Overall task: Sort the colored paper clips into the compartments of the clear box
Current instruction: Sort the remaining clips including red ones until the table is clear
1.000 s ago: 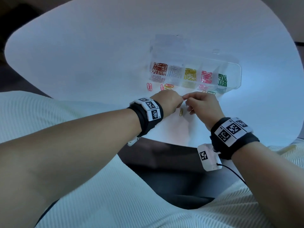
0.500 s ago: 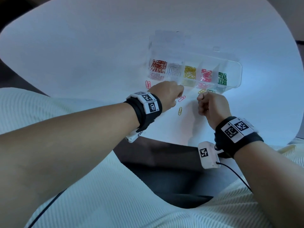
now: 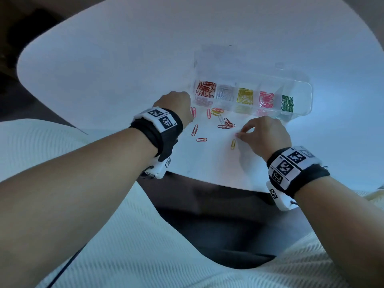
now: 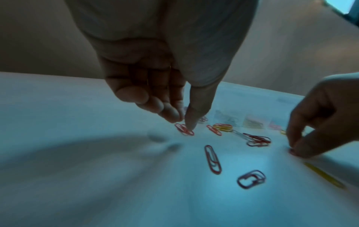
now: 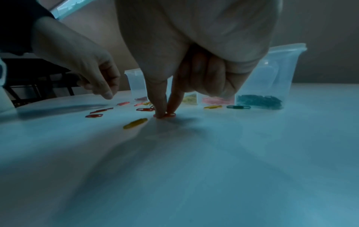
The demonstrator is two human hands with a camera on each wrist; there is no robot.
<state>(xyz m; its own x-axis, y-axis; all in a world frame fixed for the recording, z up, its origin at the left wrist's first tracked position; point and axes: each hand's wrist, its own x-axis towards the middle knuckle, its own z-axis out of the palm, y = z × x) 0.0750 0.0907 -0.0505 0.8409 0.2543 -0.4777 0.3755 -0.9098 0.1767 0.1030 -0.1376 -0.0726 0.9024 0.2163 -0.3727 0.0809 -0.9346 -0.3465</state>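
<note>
Right hand now on wire clip

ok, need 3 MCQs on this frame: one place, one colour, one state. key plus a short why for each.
1. Where is the green compartment of the clear box?
A. far left end
B. middle
C. far right end

2. What colour is the clip just left of the right hand?
A. yellow
B. green
C. silver

3. What is the right hand doing?
A. resting flat
B. pinching a pink clip on the table
C. holding the box

Key: 1 C, green clips fill the rightmost filled cell. 2 A, a yellow clip lies there. 3 B, its fingertips meet on the pink clip.
</note>
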